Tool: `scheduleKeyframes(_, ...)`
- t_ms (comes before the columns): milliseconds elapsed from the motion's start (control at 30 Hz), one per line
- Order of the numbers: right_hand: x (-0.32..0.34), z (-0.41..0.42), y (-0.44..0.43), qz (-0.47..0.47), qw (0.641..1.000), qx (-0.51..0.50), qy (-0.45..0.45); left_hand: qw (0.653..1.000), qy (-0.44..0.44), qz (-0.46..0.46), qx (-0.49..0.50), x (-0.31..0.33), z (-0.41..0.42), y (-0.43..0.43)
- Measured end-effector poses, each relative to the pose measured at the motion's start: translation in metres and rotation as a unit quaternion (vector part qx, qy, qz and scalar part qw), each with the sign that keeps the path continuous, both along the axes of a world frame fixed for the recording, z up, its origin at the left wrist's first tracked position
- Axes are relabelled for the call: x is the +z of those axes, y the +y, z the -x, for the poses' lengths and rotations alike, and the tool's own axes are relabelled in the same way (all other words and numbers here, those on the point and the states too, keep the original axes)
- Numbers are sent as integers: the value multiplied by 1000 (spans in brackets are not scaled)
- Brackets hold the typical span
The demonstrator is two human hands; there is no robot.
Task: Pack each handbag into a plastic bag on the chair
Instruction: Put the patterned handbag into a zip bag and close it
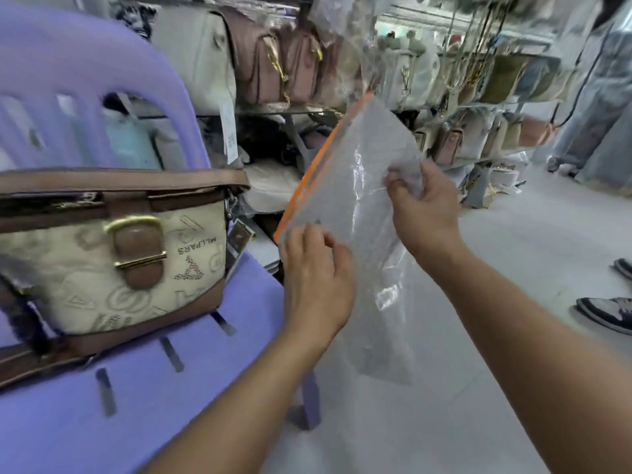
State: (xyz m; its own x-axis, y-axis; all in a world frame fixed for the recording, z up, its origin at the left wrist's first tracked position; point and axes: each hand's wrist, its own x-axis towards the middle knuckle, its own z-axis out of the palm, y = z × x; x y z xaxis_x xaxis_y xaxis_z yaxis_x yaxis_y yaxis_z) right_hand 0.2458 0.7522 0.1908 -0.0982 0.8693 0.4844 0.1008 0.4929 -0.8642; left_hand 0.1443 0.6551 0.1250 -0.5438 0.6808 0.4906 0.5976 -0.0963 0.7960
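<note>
Beside the handbag (113, 261) on the chair (178, 405), left hand (316, 282) and right hand (425, 213) pinch the plastic bag (345, 179)

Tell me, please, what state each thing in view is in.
handbag: on the chair, buckle fastened, not yet bagged.
plastic bag: empty, held up beside the chair.
left hand: pinches the plastic bag's lower corner.
right hand: pinches its far side.

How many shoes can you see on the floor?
2. The nearer shoe sits at the picture's right edge; the farther shoe is just above it, mostly cut off. More may be hidden outside the view.
</note>
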Motion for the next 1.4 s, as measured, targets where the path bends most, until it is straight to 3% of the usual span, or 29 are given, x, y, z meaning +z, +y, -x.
scheduleKeyframes(133, 52, 43, -33, -88, 995, 32, -34, 997, -22, -39, 66, 57, 42, -16)
scheduleKeyframes(333, 121, 77, -80, -122, 982, 129, -62, 993, -83, -20, 87, 126, 99, -54)
scheduleKeyframes(500, 170, 77, -114, -90, 961, 244, -99, 985, -167, 27, -17, 161, 128, -83)
scheduleKeyframes(633, 191, 81, -130, -141, 943, 286, -99, 975, -193, -41, -105, 174, 135, -94)
scheduleKeyframes(767, 169, 92, -117, -156, 965, 182, -110, 969, -206, -125, -53, 167, 138, -98)
scheduleKeyframes(900, 144, 94, -100, -125, 944, -67, -299, 964, -168, -179, 101, 157, 150, -99)
scheduleKeyframes(1000, 138, 104, -110, -129, 939, -136, -288, 918, -288, -220, 161, 155, 158, -99)
scheduleKeyframes(1100, 137, 120, -132, -257, 912, -154, -280, 872, -378, -244, 192, 166, 165, -102)
scheduleKeyframes(1167, 141, 130, -148, -300, 904, -101, -287, 849, -385, -284, 224, 180, 171, -109)
scheduleKeyframes(1300, 146, 152, -175, -159, 924, 113, -330, 806, -350, -380, 290, 216, 183, -139)
scheduleKeyframes(1400, 138, 175, -195, -92, 908, 194, -358, 818, -375, -363, 242, 220, 199, -164)
